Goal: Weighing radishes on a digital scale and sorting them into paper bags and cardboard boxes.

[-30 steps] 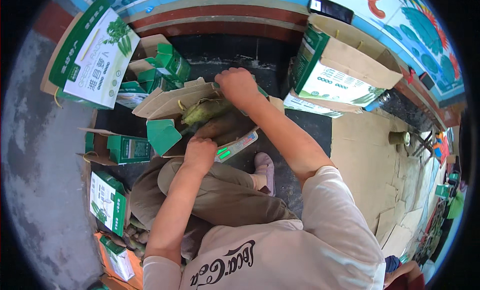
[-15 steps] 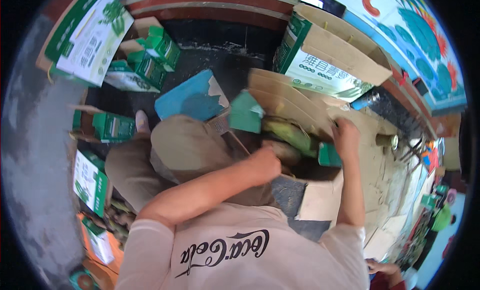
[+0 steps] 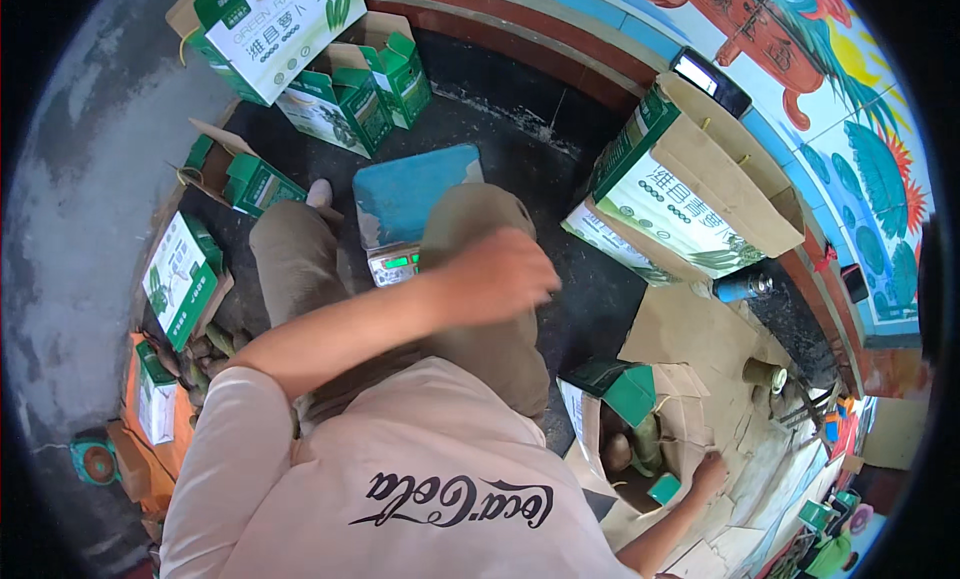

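Left hand (image 3: pixel 497 275) hung loosely curled, holding nothing, above knee, near blue scale (image 3: pixel 412 207). Right hand (image 3: pixel 710 471) gripped flap of open box (image 3: pixel 640 449) on floor at person's right; green produce (image 3: pixel 648 441) lay inside.

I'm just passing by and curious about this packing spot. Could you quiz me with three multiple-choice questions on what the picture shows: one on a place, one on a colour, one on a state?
1. Where is the flat blue weighing scale?
A. on the dark ground before the person's knees
B. on the painted wall
C. inside a carton

2. What colour is the scale's lit display?
A. red
B. green
C. white

3. How is the open brown cardboard box at the person's right hand?
A. taped shut
B. crushed flat
C. open, flaps up

Answers: 1 A, the scale lies on the ground between the knees. 2 B, its display glows green. 3 C, flaps stand apart and greenish produce shows inside.
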The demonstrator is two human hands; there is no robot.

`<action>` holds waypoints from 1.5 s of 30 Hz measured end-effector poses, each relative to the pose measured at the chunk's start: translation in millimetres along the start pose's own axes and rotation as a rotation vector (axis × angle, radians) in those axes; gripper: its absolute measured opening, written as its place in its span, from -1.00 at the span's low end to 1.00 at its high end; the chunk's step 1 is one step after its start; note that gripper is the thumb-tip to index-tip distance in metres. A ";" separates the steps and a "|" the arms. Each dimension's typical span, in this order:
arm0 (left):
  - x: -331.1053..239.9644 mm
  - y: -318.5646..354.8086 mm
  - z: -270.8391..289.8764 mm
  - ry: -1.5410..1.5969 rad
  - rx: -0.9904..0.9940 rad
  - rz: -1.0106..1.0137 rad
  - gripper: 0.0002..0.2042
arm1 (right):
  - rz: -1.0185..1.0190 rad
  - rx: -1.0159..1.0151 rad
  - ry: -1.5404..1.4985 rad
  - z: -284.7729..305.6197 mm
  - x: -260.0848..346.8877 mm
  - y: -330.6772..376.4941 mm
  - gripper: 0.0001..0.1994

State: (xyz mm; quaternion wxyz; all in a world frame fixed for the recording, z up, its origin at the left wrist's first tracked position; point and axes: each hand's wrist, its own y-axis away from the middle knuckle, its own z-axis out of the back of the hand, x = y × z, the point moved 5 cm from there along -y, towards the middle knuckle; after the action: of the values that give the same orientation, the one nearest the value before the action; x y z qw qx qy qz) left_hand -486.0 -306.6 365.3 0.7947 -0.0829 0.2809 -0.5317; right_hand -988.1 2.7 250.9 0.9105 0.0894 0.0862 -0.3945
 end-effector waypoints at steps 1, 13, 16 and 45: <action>11.2 13.9 25.3 -0.086 -0.054 0.075 -0.75 | 0.004 -0.010 -0.004 16.4 15.5 -5.4 -0.74; 24.6 187.0 182.8 -0.679 -0.539 0.723 -0.70 | 0.788 -0.887 -0.267 280.4 343.1 -125.8 -0.19; 20.5 238.1 192.4 -0.734 -0.635 0.838 -0.71 | 0.759 -0.573 -0.196 262.0 343.6 -183.3 -0.41; -27.7 553.4 -71.4 0.046 -0.537 1.883 -0.73 | 1.837 -0.372 -0.415 209.1 668.9 145.2 -0.90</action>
State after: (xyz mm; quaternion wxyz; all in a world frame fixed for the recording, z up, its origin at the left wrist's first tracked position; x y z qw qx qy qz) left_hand -89.9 -37.1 77.9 0.8431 0.0074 0.3592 0.4002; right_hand -412.6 -418.1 315.2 0.8609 -0.0957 -0.1191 0.4852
